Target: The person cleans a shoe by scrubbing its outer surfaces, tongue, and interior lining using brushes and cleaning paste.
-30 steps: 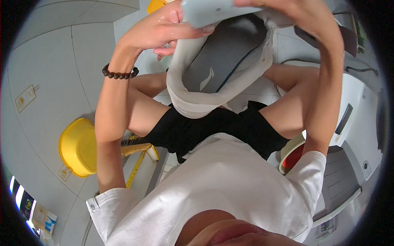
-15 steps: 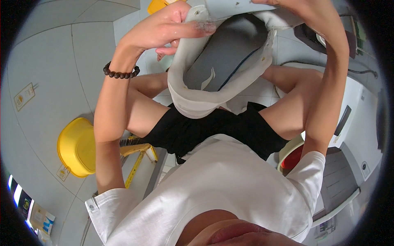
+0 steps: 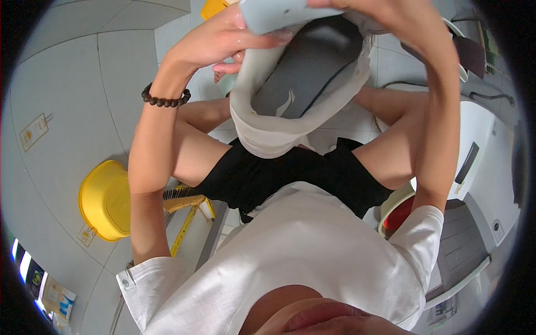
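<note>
A white shoe (image 3: 262, 134) with a grey insole is held up in front of me, its opening facing me. My left hand (image 3: 229, 42) is closed on the shoe's left side; its thumb lies along the rim and looks wet and sudsy. My right hand (image 3: 385, 11), partly cut off by the top edge, grips a pale blue, smooth-faced block (image 3: 279, 14) with small dark marks. The block lies across the upper end of the shoe's opening, and its underside is hidden. A loose whitish strip (image 3: 286, 103) hangs over the insole.
A yellow basin (image 3: 105, 201) leans by the tiled wall at left, beside a yellow stool-like frame (image 3: 187, 218) and a dark-bristled brush (image 3: 177, 193). At right are a white appliance (image 3: 483, 134) with a cable and a pale bucket (image 3: 386, 215) with something red inside.
The right hand has shifted left with the pale blue block, which now covers more of the shoe's upper left. The shoe has tilted slightly; the left hand keeps its hold.
</note>
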A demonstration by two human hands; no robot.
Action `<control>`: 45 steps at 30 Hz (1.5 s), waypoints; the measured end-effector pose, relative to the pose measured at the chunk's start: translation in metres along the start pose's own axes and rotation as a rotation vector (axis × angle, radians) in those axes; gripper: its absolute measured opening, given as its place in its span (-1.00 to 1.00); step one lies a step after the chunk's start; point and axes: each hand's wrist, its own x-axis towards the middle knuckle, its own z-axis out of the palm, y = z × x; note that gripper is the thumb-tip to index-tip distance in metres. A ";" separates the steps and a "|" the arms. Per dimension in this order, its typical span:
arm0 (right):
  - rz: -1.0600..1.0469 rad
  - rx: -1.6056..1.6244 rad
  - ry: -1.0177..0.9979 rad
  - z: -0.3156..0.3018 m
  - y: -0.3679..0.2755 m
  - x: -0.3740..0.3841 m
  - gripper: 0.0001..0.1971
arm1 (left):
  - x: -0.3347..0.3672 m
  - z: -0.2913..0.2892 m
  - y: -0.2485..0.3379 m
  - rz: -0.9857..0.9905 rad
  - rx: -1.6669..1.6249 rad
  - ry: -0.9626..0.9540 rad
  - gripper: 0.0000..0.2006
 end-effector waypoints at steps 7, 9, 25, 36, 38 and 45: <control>0.076 -0.290 0.070 -0.028 -0.009 -0.007 -0.73 | 0.002 -0.025 0.029 -0.312 -0.214 -0.346 -0.83; 0.132 -0.206 0.170 -0.020 -0.024 -0.005 -0.76 | 0.001 -0.026 0.029 -0.309 -0.227 -0.331 -0.83; 0.187 -0.225 0.045 -0.030 -0.016 -0.005 -0.72 | 0.000 -0.022 0.032 -0.357 -0.313 -0.337 -0.83; -0.008 -0.288 -0.101 -0.028 -0.009 0.001 -0.70 | -0.002 -0.015 0.036 -0.438 -0.376 -0.264 -0.77; 0.046 -0.298 -0.091 -0.028 -0.012 -0.002 -0.72 | -0.001 -0.017 0.033 -0.499 -0.537 -0.336 -0.81; -0.024 0.010 0.029 -0.001 0.002 -0.001 -0.71 | -0.004 -0.017 0.020 -0.419 -0.109 -0.131 -0.68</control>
